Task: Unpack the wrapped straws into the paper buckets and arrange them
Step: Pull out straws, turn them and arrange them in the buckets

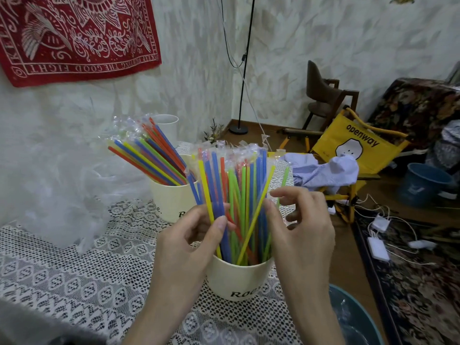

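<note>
Two hands work at the wrapped straws (pixel 234 195) standing in the near paper bucket (pixel 236 280): left hand (pixel 189 242) pinches a blue one, right hand (pixel 296 232) touches them with fingers loosely spread. Behind stands another full bucket (pixel 169 200).

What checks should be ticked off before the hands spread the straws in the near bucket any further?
1. Near bucket upright on the lace cloth: ok.
2. Left hand has a grip on the near straws: ok, thumb and fingers pinch them.
3. Right hand steadying the bunch: ok, fingers touch its side.
4. Wrappers on: ok.
5. Far bucket clear of the hands: ok.
6. Straw bottoms seated: cannot tell.
</note>
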